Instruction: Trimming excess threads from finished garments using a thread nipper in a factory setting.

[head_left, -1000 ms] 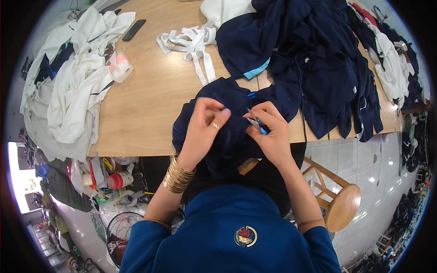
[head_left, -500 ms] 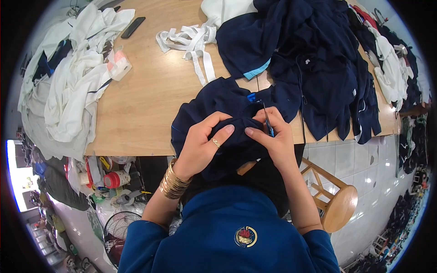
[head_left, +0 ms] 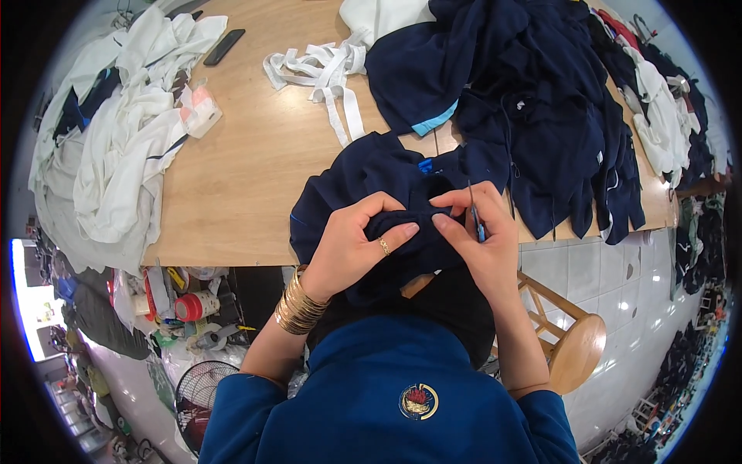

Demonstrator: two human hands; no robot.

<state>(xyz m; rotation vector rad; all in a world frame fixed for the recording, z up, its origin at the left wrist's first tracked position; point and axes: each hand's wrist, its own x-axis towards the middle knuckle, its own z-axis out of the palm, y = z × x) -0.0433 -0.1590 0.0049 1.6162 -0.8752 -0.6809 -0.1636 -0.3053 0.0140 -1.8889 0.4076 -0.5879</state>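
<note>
Navy garment (head_left: 348, 174) lies at the near edge of the surface (head_left: 224, 201), draping toward the lap. Looks soft, limp and fairly light; shouldn't be fragile or slick, but I'd expect sagging and bunching. Best hold: the folded edge, two points, kept taut between. Left grip (head_left: 362, 238) is pinched on that fold; right grip (head_left: 488, 240) pinches it too, snips (head_left: 480, 231) tucked in, so mind the blades. White strips (head_left: 332, 77) beyond, navy pile (head_left: 533, 116) off right.

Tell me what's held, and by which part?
The left hand and right hand pinch the navy garment by a folded edge; the right also holds blue-handled snips at the handle.
</note>
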